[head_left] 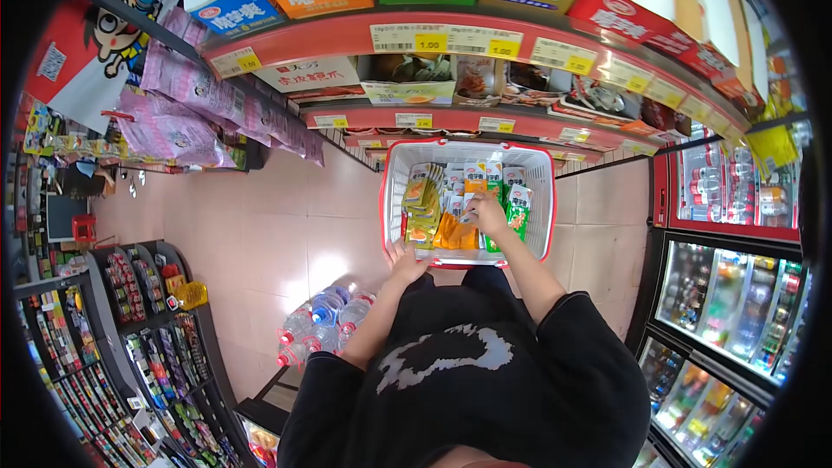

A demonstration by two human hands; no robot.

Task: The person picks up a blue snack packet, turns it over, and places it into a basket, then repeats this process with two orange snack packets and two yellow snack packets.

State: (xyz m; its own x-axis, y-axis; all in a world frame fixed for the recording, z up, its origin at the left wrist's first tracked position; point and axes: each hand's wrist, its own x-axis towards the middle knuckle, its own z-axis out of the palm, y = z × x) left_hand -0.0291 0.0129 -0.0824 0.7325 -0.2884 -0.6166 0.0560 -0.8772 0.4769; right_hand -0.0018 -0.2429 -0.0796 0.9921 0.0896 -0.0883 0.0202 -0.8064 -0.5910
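My L hand clamps the near rim of basket, fingers closed. R hand is inside, curled over snack packets; actual grip can't tell. Risk: one-hand hold, basket tilts, pkts spill. Shelf close beyond, may snag rim.

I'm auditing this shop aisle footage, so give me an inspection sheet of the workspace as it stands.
Surface: tiled floor.
Job's things: white, red-rimmed basket holding yellow, orange and green snack packets.
Clutter: bottled water pack on the floor.
Hands: left hand on the basket's near rim; right hand inside, on the packets; grip unclear for both.
Cables: nothing seen.
Surroundings: red shelves with price tags ahead; drink fridges at right; racks at left.
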